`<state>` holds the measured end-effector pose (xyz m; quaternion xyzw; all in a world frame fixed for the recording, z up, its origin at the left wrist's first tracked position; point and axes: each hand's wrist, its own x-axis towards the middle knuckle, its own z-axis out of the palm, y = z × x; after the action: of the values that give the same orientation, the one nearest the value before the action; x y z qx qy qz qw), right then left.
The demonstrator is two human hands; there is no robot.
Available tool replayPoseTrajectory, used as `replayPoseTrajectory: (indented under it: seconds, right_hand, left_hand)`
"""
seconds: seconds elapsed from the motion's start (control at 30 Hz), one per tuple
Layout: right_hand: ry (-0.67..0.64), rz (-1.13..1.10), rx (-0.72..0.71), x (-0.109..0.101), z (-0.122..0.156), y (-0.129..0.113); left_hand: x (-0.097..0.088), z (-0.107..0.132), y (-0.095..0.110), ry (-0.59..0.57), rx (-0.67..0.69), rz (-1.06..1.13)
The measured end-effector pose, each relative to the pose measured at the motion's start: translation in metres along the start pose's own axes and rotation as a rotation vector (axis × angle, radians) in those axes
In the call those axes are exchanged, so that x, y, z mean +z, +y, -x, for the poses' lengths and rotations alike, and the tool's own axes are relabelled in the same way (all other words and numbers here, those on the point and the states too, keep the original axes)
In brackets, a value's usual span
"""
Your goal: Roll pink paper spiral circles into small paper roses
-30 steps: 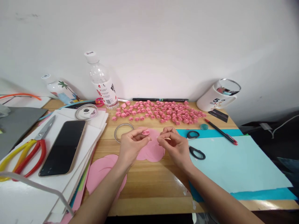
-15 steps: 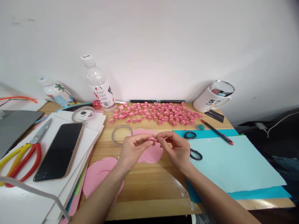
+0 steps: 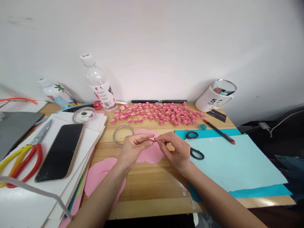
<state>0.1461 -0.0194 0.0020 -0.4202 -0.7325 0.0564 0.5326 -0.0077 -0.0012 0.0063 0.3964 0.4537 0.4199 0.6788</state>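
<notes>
Between my two hands is a small rolled piece of pink paper (image 3: 152, 139). The thumb and fingers of my left hand (image 3: 133, 147) pinch it from one side. My right hand (image 3: 174, 148) pinches at its other end with thumb and forefinger; the fingertips partly hide it. Flat pink paper petals (image 3: 152, 155) lie on the table beneath my hands, and a larger pink paper cutout (image 3: 101, 174) lies partly under my left forearm. Many small rolled pink paper flowers (image 3: 167, 113) are spread along the back of the table.
A tape roll (image 3: 123, 136) lies left of my hands, black-handled scissors (image 3: 197, 153) right, near pale blue paper (image 3: 239, 164). A phone (image 3: 60, 152) and red-yellow scissors (image 3: 26, 158) rest on stacked paper at left. A bottle (image 3: 101, 85) and a mug (image 3: 215, 96) stand by the wall.
My fingertips have shifted slightly around the pink paper, and the piece shows tilted differently. Both hands keep their pinch. The whole view has moved a little.
</notes>
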Motion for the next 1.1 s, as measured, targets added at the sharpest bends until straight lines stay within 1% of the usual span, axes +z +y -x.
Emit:
replayPoseTrajectory:
  seconds: [0.17, 0.27, 0.4, 0.5, 0.63, 0.77, 0.87, 1.03, 1.1]
  right_hand:
    - [0.014, 0.071, -0.067, 0.002, 0.002, 0.003]
    - [0.008, 0.102, -0.129, 0.002, 0.005, 0.005]
    - [-0.080, 0.134, -0.172, -0.002, 0.007, 0.007]
    - [-0.143, 0.187, -0.203, -0.006, 0.009, 0.007]
    - [-0.157, 0.225, -0.225, -0.007, 0.009, 0.007]
    - [-0.157, 0.218, -0.231, -0.007, 0.009, 0.006]
    - [-0.175, 0.201, -0.189, -0.007, 0.010, 0.005]
    - [-0.283, 0.094, 0.056, -0.005, 0.014, 0.002]
    - [-0.280, 0.035, 0.141, -0.003, 0.014, 0.002]
  left_hand:
    - [-0.001, -0.002, -0.002, 0.002, -0.075, 0.072]
    - [-0.001, -0.003, -0.002, -0.023, -0.111, 0.130]
    - [-0.002, -0.003, 0.000, -0.074, -0.150, 0.261]
    - [-0.002, -0.003, 0.002, -0.097, -0.184, 0.318]
    - [-0.002, -0.004, 0.001, -0.133, -0.198, 0.355]
    - [-0.002, -0.004, 0.000, -0.121, -0.199, 0.365]
    - [-0.002, -0.004, 0.000, -0.092, -0.202, 0.349]
    - [-0.003, -0.006, 0.002, -0.008, -0.196, 0.317]
    - [-0.004, -0.007, 0.001, 0.015, -0.189, 0.324]
